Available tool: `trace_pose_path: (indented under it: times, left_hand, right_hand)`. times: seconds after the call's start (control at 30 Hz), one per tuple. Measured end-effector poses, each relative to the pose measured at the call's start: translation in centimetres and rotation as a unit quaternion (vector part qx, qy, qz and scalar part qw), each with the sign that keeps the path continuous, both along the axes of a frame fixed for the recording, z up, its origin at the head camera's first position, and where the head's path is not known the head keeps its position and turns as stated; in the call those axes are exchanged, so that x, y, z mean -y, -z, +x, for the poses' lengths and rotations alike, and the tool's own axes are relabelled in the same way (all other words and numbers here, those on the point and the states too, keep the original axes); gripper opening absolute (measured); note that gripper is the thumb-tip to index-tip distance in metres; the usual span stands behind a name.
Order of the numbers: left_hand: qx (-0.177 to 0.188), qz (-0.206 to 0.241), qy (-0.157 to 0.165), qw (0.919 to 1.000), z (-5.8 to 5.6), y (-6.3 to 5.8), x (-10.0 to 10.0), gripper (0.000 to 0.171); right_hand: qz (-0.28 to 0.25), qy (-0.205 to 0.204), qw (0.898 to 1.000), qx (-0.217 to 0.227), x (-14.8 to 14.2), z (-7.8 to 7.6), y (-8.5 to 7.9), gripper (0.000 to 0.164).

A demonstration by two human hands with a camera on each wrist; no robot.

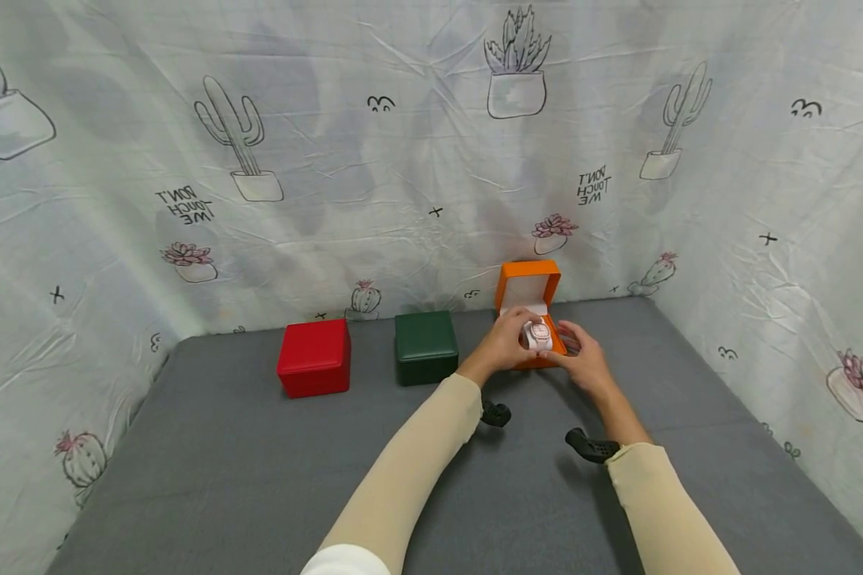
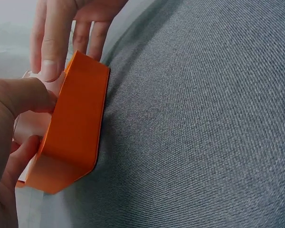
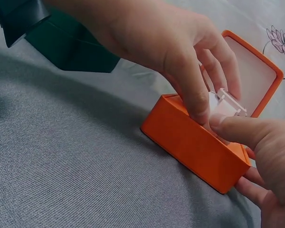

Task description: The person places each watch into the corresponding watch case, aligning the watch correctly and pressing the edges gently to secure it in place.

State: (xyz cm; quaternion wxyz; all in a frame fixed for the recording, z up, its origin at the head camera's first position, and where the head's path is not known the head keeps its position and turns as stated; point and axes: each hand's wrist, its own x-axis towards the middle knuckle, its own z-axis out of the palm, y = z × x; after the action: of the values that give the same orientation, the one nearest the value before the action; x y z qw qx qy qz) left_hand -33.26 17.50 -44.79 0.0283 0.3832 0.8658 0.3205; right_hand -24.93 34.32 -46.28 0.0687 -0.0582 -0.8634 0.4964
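Note:
A white wristwatch (image 1: 539, 334) with a pale face sits in the orange watch box (image 3: 194, 147), whose lid is raised. My left hand (image 1: 507, 342) pinches the watch between thumb and fingers from the left. Over the front edge reaches the straight thumb of my right hand (image 1: 586, 361), its tip touching the pale piece by the watch. The other right fingers (image 3: 254, 183) lie along the outside of the box's right end. In the left wrist view, my fingers and the orange wall (image 2: 80, 114) hide much of the watch.
Left of the orange box stands a closed dark green box (image 1: 427, 347), with a closed red box (image 1: 315, 358) farther left. All three rest on a grey cloth surface (image 1: 259, 479). Behind it hangs a patterned white curtain (image 1: 331, 176). Black wrist devices (image 1: 591, 447) hang below both hands.

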Motion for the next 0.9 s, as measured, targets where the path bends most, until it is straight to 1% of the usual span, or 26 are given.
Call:
trace_pose_path:
  times: [0.17,0.3,0.37,0.47,0.57,0.67,0.8,0.9]
  left_hand:
    - [-0.005,-0.021,0.000,0.9998,0.1,0.4,0.3,0.054]
    - [-0.014,-0.021,0.001,0.9997,0.3,0.5,0.4,0.049]
    - [-0.028,-0.019,0.002,0.9994,0.5,0.7,0.3,0.046]
    - [-0.062,-0.024,0.003,0.9978,0.8,0.9,0.1,0.041]
    - [-0.094,-0.042,0.004,0.9947,1.1,1.1,-0.1,0.039]
    - [-0.108,-0.067,0.002,0.9919,1.2,1.2,-0.3,0.038]
    - [-0.114,-0.090,0.003,0.9894,1.2,1.1,-0.4,0.037]
    - [-0.109,-0.084,0.003,0.9905,1.2,1.1,-0.3,0.036]
  right_hand:
    - [0.005,0.011,1.000,-0.012,0.2,-0.1,0.4,0.069]
    - [0.009,0.016,1.000,-0.023,0.2,-0.1,0.4,0.063]
    - [0.011,0.016,1.000,-0.024,0.2,-0.2,0.4,0.063]
    - [0.011,0.016,1.000,-0.023,0.2,-0.3,0.5,0.063]
    - [0.015,0.014,1.000,-0.022,0.1,-0.4,0.6,0.062]
    - [0.016,0.012,1.000,-0.020,0.1,-0.3,0.7,0.062]
    - [0.012,0.008,1.000,-0.013,0.1,-0.2,0.7,0.062]
    - [0.008,0.009,1.000,-0.008,0.1,-0.1,0.7,0.062]
